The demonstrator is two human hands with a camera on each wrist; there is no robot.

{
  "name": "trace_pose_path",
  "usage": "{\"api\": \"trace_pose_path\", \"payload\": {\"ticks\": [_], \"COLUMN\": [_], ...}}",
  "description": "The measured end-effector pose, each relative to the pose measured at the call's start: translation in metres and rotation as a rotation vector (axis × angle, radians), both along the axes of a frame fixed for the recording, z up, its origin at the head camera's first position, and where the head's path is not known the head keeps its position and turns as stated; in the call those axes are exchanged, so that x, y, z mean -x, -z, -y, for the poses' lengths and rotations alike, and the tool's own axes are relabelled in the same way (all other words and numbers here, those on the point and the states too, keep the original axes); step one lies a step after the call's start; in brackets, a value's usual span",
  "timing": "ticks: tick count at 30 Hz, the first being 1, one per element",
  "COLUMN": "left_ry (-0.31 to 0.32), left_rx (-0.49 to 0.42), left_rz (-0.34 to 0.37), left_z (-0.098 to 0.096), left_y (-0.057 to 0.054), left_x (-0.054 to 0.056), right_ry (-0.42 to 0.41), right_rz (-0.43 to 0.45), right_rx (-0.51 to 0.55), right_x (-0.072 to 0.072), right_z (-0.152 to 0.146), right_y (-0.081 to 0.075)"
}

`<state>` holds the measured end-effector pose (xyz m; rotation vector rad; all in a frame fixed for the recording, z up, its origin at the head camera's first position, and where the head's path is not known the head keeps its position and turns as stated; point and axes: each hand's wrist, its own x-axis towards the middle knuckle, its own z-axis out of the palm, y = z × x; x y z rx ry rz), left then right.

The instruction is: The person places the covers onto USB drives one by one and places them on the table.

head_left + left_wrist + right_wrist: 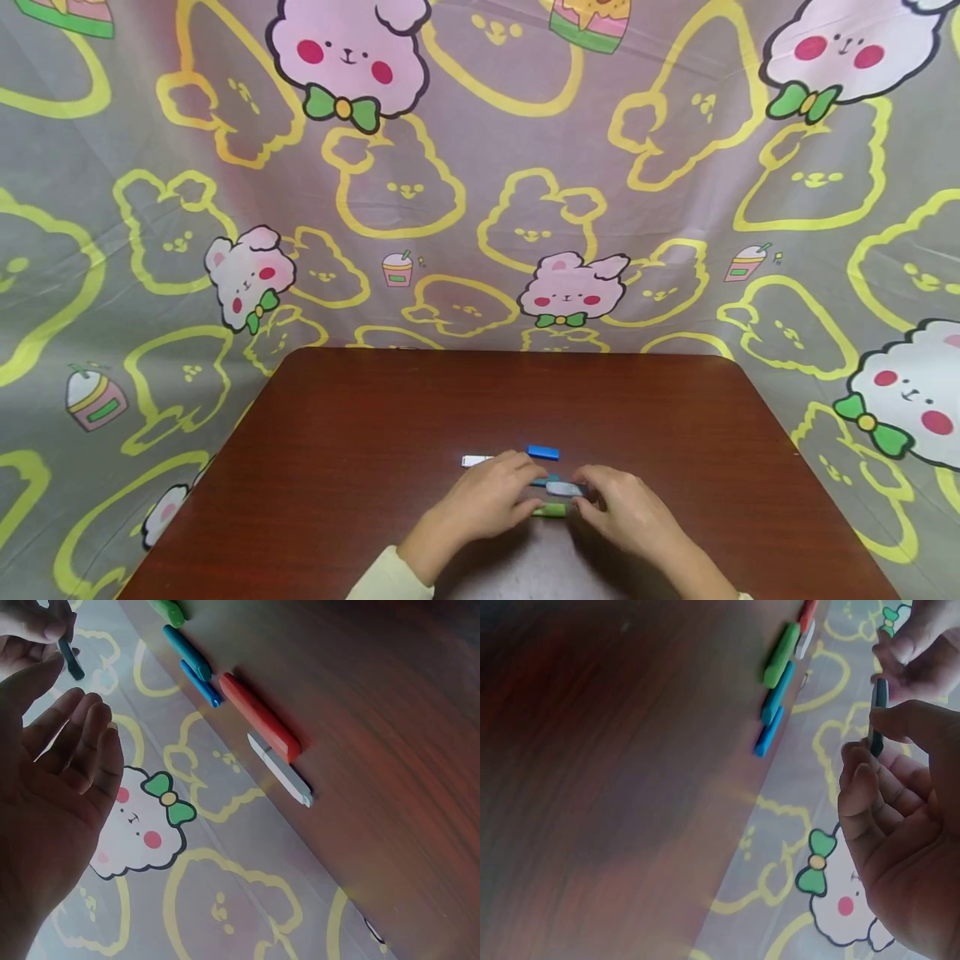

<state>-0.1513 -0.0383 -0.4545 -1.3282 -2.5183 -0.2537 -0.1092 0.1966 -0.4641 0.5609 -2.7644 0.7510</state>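
Observation:
My right hand [626,508] pinches a small flat stick-like piece [565,488] between thumb and fingers, above the table. It looks pale grey in the head view; in the right wrist view the piece [879,716] shows a dark side and a lighter edge. Facing it, my left hand [491,497] has relaxed, slightly bent fingers with nothing between them, as the left wrist view shows. Around the hands lie a green stick [553,510], a teal stick [187,652], a blue stick [543,452] and a white stick [476,461]. A red stick [259,716] is hidden in the head view.
The coloured sticks lie on a dark reddish-brown table [360,417] with rounded far corners. A grey cloth [465,250] printed with yellow outlines and cartoon rabbits hangs behind it and along both sides.

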Motion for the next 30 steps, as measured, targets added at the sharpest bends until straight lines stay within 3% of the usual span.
{"api": "trace_pose_path", "payload": {"ticks": [9, 20, 26, 30], "left_ry": [-0.066, -0.133, -0.146, -0.171], "left_rx": [0.049, 0.040, 0.015, 0.019], "left_rz": [0.058, 0.130, 0.125, 0.129], "left_z": [0.014, 0.040, 0.050, 0.053], "left_y": [0.003, 0.008, 0.013, 0.016], "left_x": [0.003, 0.007, 0.010, 0.010], "right_ry": [0.074, 0.057, 0.088, 0.092], "right_rz": [0.004, 0.153, 0.204, 0.193], "right_rx": [-0.056, -0.122, -0.134, -0.153], "right_x": [0.012, 0.022, 0.024, 0.026], "right_z": [-0.027, -0.054, -0.056, -0.057], "right_y": [0.007, 0.016, 0.019, 0.021]}}
